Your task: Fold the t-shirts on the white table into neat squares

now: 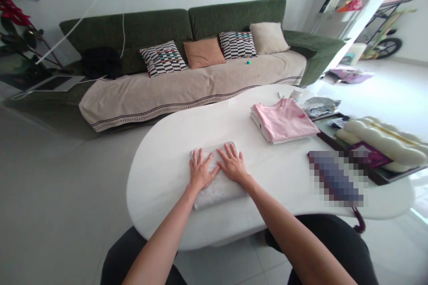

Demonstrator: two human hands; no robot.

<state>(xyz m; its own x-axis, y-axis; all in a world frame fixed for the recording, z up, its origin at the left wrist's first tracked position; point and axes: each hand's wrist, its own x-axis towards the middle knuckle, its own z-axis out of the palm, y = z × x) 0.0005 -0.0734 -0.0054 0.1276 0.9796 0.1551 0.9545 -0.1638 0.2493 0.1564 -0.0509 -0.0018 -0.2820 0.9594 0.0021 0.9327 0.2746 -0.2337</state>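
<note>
Toward the nine o'clock side of the white table (160,169), with twelve o'clock facing the green sofa (160,31), my feed shows a pale grey folded bundle (222,193), apparently cloth, lying flat under both hands; the left hand (201,173) rests on it at about ten o'clock, the right hand (233,164) at about two, forearms coming in from seven and five; the fingers of both are spread and released, palms down, grasping nothing, and the thumbs point inward, close together, though I cannot tell whether they touch; from the bundle, a neat stack topped by a pink shirt (284,120) sits at two o'clock, well apart, and a dark tray (376,177) stands farther off near three; I judge the bundle light and soft, springy through its layers, with little risk of breaking; its surface may slide on the smooth tabletop, and loose layers could shift if only the top one were pinched; I would take hold from beneath, fingers under the nine and three o'clock edges, thumbs on top, keeping it level so the folds stay together.
</note>
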